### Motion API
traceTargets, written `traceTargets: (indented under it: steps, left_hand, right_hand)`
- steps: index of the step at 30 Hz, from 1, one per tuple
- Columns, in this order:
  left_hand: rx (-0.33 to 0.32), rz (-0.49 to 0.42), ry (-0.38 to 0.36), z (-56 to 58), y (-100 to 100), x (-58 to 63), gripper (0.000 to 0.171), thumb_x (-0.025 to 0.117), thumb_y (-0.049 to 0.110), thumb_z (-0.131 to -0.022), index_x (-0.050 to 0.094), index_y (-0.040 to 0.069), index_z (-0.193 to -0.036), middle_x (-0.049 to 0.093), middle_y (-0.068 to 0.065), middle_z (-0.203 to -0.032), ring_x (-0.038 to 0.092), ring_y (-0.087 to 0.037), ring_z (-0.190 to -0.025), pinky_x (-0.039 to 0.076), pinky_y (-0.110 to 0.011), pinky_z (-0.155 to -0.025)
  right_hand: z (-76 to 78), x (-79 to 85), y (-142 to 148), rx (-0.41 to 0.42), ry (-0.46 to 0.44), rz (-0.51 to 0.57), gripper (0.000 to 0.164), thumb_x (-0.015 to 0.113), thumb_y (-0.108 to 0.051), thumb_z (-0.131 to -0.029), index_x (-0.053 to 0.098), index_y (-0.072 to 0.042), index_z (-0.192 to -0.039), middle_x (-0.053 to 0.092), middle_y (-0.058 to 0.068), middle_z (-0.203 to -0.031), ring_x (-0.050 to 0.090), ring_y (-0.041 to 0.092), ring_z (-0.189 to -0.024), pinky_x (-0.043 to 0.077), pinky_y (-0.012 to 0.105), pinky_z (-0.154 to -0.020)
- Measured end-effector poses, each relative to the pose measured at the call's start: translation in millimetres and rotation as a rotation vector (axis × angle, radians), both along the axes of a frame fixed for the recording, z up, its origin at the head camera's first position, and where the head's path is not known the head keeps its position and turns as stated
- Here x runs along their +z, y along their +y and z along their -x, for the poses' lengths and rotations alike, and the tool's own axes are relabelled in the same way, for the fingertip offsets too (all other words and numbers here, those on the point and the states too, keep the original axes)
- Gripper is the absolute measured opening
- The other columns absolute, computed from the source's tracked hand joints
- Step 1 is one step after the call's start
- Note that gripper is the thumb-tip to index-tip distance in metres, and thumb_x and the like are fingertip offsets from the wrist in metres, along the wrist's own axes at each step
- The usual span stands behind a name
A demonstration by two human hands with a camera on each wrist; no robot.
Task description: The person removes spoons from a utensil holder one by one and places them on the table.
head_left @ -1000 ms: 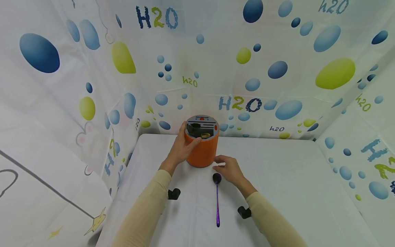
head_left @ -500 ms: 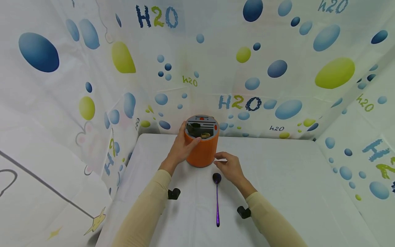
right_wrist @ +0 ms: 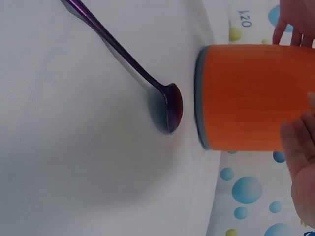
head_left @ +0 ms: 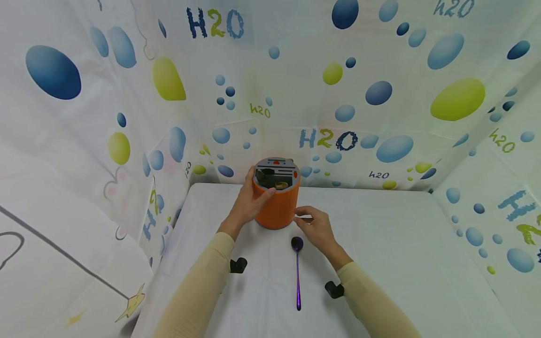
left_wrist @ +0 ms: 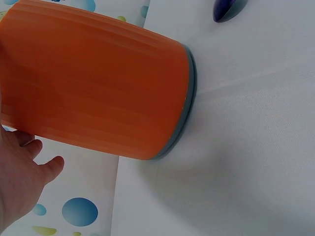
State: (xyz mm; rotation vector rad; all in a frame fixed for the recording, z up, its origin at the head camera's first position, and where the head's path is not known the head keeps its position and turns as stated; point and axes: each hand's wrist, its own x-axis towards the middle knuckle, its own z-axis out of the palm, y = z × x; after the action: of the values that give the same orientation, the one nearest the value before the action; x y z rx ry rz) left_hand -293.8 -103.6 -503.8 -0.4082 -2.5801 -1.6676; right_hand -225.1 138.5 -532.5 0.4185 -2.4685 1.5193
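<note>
An orange canister (head_left: pixel 276 209) stands upright at the back of the table. Its grey top carries a dark panel with pale stripes and red marks; the left wrist view shows a grey rim round its base. My left hand (head_left: pixel 247 202) grips the upper left side, thumb across the front and fingers partly hidden behind. By the lower right side is my right hand (head_left: pixel 316 230), fingers loosely bent with nothing visible between them; whether the fingertips touch the wall is unclear. In front lies a long-handled purple spoon (head_left: pixel 297 272), its bowl (right_wrist: pixel 172 105) toward the canister.
A white cloth (head_left: pixel 380 244) covers the table. Patterned white sheets (head_left: pixel 291 84) with blue and green bubbles rise behind it and at both sides. Small black pieces (head_left: pixel 238 265) stick out from beneath both sleeves.
My right hand has shifted slightly up and its fingers have come closer to the canister's lower right side. The left hand, canister and spoon have stayed put.
</note>
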Motion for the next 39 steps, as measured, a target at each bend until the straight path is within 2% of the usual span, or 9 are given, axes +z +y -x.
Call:
traceTargets:
  steps: [4, 10, 17, 22, 28, 33, 36, 39]
  left_hand:
    - [0.0, 0.002, 0.007, 0.1, 0, 0.3, 0.098, 0.064, 0.065, -0.095, 0.004, 0.037, -0.168, 0.022, 0.0, -0.173, 0.026, -0.03, -0.159, 0.021, -0.067, -0.125]
    - [-0.002, -0.002, 0.011, -0.2, 0, 0.1, 0.098, 0.064, 0.063, -0.096, 0.004, 0.035, -0.168, 0.022, -0.001, -0.174, 0.025, -0.031, -0.159, 0.021, -0.068, -0.125]
    - [0.004, 0.001, 0.007, -0.7, 1, 0.4, 0.1, 0.066, 0.062, -0.096, 0.003, 0.034, -0.168, 0.021, -0.002, -0.174, 0.024, -0.031, -0.16, 0.02, -0.067, -0.126]
    - [0.004, 0.006, 0.011, -0.8, 1, 1.8, 0.099, 0.066, 0.061, -0.096, 0.002, 0.037, -0.168, 0.02, -0.002, -0.174, 0.023, -0.03, -0.16, 0.02, -0.066, -0.126]
    - [-0.001, 0.001, 0.01, 0.5, 0, 1.8, 0.1, 0.067, 0.059, -0.096, 0.004, 0.031, -0.169, 0.02, -0.002, -0.174, 0.024, -0.03, -0.16, 0.02, -0.066, -0.126]
    - [-0.002, 0.005, 0.01, 1.5, 0, 1.5, 0.1, 0.066, 0.06, -0.096, 0.003, 0.033, -0.168, 0.02, -0.002, -0.174, 0.024, -0.031, -0.16, 0.02, -0.067, -0.126]
    - [-0.006, -0.002, 0.016, 2.0, 0, 1.5, 0.099, 0.067, 0.06, -0.096, 0.003, 0.035, -0.168, 0.02, -0.002, -0.174, 0.024, -0.031, -0.16, 0.02, -0.067, -0.125]
    - [-0.005, -0.006, 0.014, 2.7, -1, 1.1, 0.099, 0.067, 0.06, -0.096, 0.002, 0.039, -0.167, 0.02, -0.002, -0.174, 0.024, -0.03, -0.16, 0.019, -0.067, -0.126]
  right_hand:
    - [-0.6, 1.8, -1, 0.008, 0.07, 0.039, 0.019, 0.075, -0.001, -0.094, 0.073, 0.005, -0.112, 0.075, 0.023, -0.114, 0.074, 0.032, -0.105, 0.063, 0.041, -0.089]
    - [-0.9, 3.9, -1, -0.003, 0.086, 0.044, 0.017, 0.075, -0.002, -0.094, 0.074, 0.001, -0.111, 0.075, 0.022, -0.114, 0.074, 0.031, -0.105, 0.063, 0.041, -0.089]
    - [0.0, 5.9, -2, 0.017, 0.115, 0.067, 0.02, 0.075, -0.001, -0.093, 0.072, 0.006, -0.112, 0.074, 0.025, -0.113, 0.074, 0.033, -0.104, 0.063, 0.042, -0.089]
    - [0.0, 8.2, -2, 0.027, 0.134, 0.085, 0.019, 0.076, -0.002, -0.094, 0.073, 0.006, -0.111, 0.074, 0.024, -0.112, 0.074, 0.032, -0.104, 0.063, 0.041, -0.089]
    - [1.3, 9.2, -3, 0.023, 0.152, 0.112, 0.018, 0.076, 0.0, -0.092, 0.073, 0.006, -0.109, 0.075, 0.023, -0.11, 0.075, 0.033, -0.102, 0.063, 0.049, -0.088]
    - [2.5, 9.8, -6, 0.0, 0.17, 0.101, 0.019, 0.076, 0.005, -0.09, 0.073, 0.007, -0.108, 0.074, 0.026, -0.109, 0.075, 0.036, -0.101, 0.062, 0.051, -0.087]
    - [1.5, 14.1, -9, -0.01, 0.191, 0.088, 0.018, 0.075, 0.009, -0.089, 0.072, 0.009, -0.107, 0.073, 0.029, -0.107, 0.074, 0.04, -0.1, 0.062, 0.052, -0.088]
    - [-3.0, 26.7, -13, -0.006, 0.212, 0.09, 0.018, 0.074, 0.012, -0.088, 0.072, 0.01, -0.106, 0.073, 0.031, -0.105, 0.073, 0.043, -0.098, 0.062, 0.053, -0.088]
